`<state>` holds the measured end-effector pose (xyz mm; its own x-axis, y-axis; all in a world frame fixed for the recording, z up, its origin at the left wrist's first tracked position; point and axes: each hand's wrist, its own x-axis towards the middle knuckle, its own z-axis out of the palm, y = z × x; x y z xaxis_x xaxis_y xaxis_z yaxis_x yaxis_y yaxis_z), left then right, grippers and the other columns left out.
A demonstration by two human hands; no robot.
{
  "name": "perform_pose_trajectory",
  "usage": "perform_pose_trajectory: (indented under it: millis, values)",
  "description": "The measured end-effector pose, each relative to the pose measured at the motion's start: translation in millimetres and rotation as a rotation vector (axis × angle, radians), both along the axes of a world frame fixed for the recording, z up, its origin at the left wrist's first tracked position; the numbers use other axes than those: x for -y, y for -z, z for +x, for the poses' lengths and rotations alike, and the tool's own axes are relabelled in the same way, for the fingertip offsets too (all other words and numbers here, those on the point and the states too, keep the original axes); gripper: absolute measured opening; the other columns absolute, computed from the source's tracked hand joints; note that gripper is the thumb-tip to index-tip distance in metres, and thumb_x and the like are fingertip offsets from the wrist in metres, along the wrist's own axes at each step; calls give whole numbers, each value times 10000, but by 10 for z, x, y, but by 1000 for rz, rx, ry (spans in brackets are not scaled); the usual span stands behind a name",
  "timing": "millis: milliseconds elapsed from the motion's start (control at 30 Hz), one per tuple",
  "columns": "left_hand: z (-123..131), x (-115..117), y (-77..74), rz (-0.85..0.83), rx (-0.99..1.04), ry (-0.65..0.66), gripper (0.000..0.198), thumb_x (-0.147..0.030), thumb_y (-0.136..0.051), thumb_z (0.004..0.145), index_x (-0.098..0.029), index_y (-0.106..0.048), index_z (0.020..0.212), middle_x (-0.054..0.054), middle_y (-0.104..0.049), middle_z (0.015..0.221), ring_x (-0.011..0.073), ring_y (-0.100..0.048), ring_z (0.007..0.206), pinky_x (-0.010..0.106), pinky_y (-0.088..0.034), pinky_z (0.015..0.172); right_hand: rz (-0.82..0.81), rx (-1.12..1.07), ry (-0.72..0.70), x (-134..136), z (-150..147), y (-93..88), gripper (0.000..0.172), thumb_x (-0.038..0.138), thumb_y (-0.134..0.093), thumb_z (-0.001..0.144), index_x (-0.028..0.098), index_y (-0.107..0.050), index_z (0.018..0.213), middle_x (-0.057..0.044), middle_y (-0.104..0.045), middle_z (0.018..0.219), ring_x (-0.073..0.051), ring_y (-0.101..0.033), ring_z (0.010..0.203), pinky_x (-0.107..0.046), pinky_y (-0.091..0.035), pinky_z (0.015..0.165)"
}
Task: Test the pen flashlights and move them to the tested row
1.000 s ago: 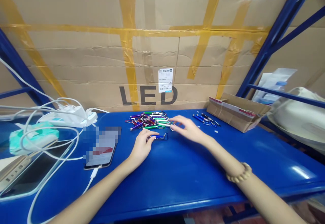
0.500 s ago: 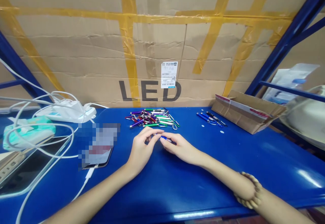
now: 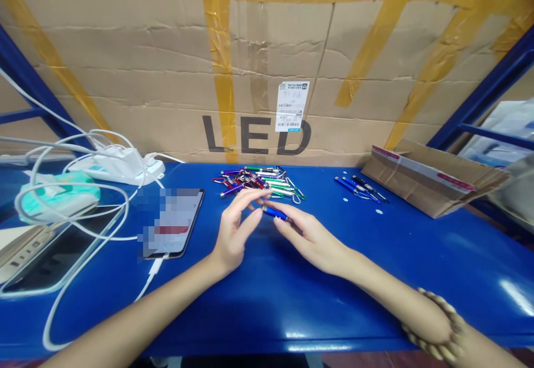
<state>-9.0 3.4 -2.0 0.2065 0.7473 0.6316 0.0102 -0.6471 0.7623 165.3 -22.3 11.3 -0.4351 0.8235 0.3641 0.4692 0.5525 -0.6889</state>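
A slim blue metal keychain flashlight (image 3: 274,213) is pinched between the thumb and fingers of my right hand (image 3: 311,237), just above the table. My left hand (image 3: 237,226) is at its silver end, thumb and fingers parted around that end; whether a fingertip touches it I cannot tell. Behind my hands lies a pile of similar flashlights (image 3: 240,180) in purple, red, green and silver, with small carabiner clips. Further right, several blue and black flashlights (image 3: 354,185) lie side by side.
An open cardboard tray (image 3: 429,190) stands at the right. On the left are a phone (image 3: 183,220) on a charging cable, tangled white cables, a power strip (image 3: 146,172), a tissue pack (image 3: 62,195) and a dark tablet-like device (image 3: 58,262). A large taped carton (image 3: 167,90) forms the back.
My left hand's thumb and fingers have spread apart from the flashlight, showing more of it in my right hand. The whole view has shifted slightly.
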Motion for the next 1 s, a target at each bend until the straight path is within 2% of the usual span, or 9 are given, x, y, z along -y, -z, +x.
perform_pose_trajectory:
  millis: [67,100,200,333,433,633,800,1000]
  values:
    - [-27,-3,14,-23,102,156,461,-427,-424,868,-196,-614,1219,103,-594,1280,290,-546,1135,396,-432,936,72,74,18,-11,20,-1,418,288,-374,992,182,-423,1394,-126,-499,1412,-235,-471,1289,-480,-369,1079]
    - [-36,-1,16,-15,133,195,504,-451,-403,856,-191,-601,1239,103,-551,1345,315,-496,1218,418,-397,993,98,114,33,-14,27,2,418,283,-364,995,175,-417,1395,-134,-501,1408,-237,-464,1297,-487,-362,1084]
    - [-38,16,5,33,161,178,562,-483,-389,822,-182,-595,1250,96,-500,1410,341,-368,1346,446,-297,1086,146,210,45,1,21,8,396,274,-353,998,168,-439,1370,-138,-556,1335,-236,-505,1248,-469,-405,1057]
    - [-9,36,-26,4,238,149,600,-444,-383,790,-170,-522,1306,99,-493,1421,325,-369,1355,457,-284,1089,184,297,-14,61,-29,-2,355,257,-352,1001,164,-486,1316,-118,-638,1122,-225,-591,1069,-410,-513,926]
    - [5,42,-47,-50,307,169,613,-423,-391,762,-172,-470,1316,104,-490,1423,312,-398,1343,458,-312,1075,199,339,-45,86,-53,9,302,249,-358,1000,172,-549,1219,-99,-654,1026,-221,-607,969,-391,-539,855]
    - [6,48,-40,-102,265,195,627,-425,-388,758,-165,-430,1327,108,-464,1448,296,-393,1357,448,-289,1103,223,334,-9,72,-56,63,284,247,-349,999,195,-561,1180,-98,-666,1059,-234,-615,977,-414,-535,864]
    - [10,48,-19,-153,246,207,627,-415,-363,763,-141,-448,1320,120,-472,1440,297,-406,1347,439,-295,1084,212,314,-20,84,-62,38,278,243,-371,989,178,-555,1188,-101,-657,1008,-231,-617,956,-398,-552,821]
    - [7,56,12,-104,198,199,616,-422,-355,780,-160,-460,1328,94,-490,1425,306,-411,1334,432,-317,1051,217,330,-21,88,-46,39,273,279,-381,994,187,-554,1184,-101,-660,1055,-231,-607,999,-401,-535,859]
